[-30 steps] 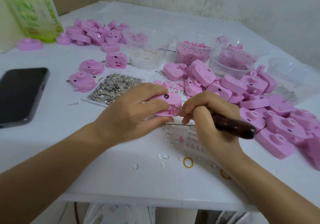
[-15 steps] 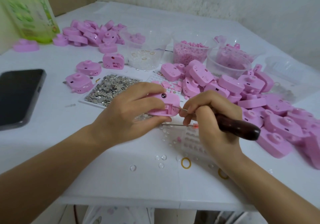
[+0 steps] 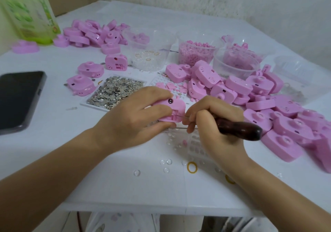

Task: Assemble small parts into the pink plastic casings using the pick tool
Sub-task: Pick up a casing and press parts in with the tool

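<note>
My left hand (image 3: 132, 118) grips a pink plastic casing (image 3: 176, 107) just above the table, its open slotted side turned toward my right hand. My right hand (image 3: 213, 122) holds the pick tool (image 3: 240, 127) by its dark wooden handle, fingers pinched near the thin metal shaft. The tip of the shaft reaches into the casing's slot. A second thin metal pin lies on the table under both hands.
A tray of small metal pieces (image 3: 114, 92) sits behind my left hand. A big heap of pink casings (image 3: 259, 102) fills the right side, another heap (image 3: 93, 32) lies far left. Clear tubs (image 3: 195, 52) hold pink bits. A black phone (image 3: 18, 99) lies at the left. Clear lenses and yellow rings (image 3: 192, 167) dot the near table.
The casing in my left hand has tilted slightly, showing its dark round hole on top. My right hand with the pick stays at the slot.
</note>
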